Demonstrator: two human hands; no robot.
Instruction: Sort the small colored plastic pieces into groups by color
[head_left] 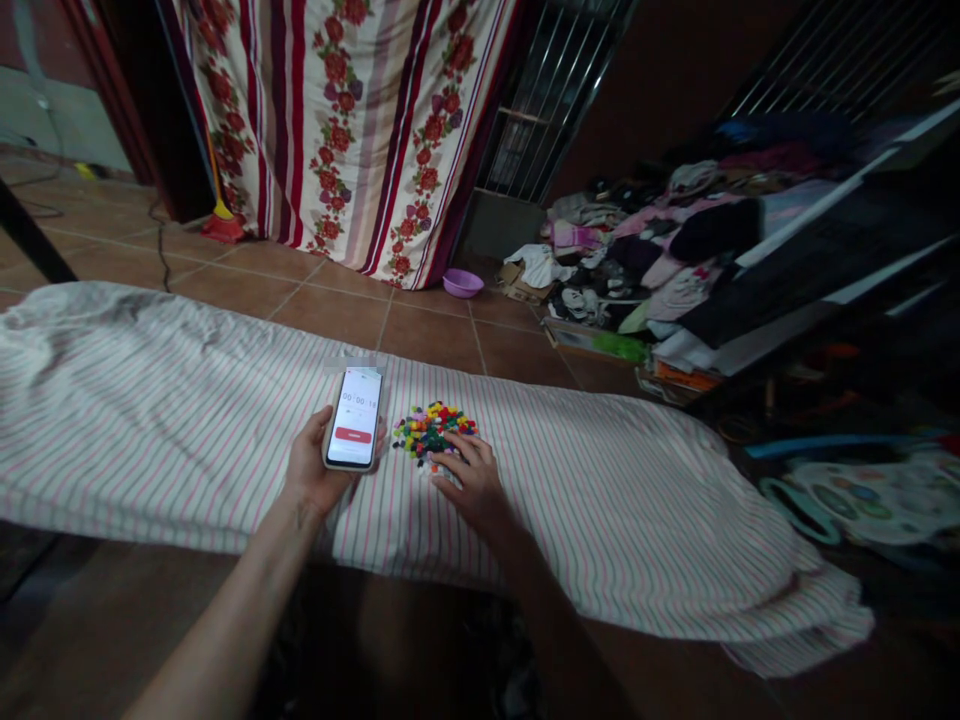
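A lit phone [354,418] showing a timer and a red button is held upright in my left hand [315,465], whose fingers wrap round its back and edges. Just right of the phone, a pile of small multicoloured pieces [431,430] lies on the striped cloth [615,480]. My right hand [472,480] rests at the pile's right front edge, fingers apart and stretched over the nearest pieces. No piece can be seen gripped between them.
The cloth covers a long, low surface. Beyond it on the tiled floor are a purple bowl [463,283], a floral curtain [337,130] and a red broom [223,226]. Heaped clothes [645,230] and a patterned item [862,500] lie at the right.
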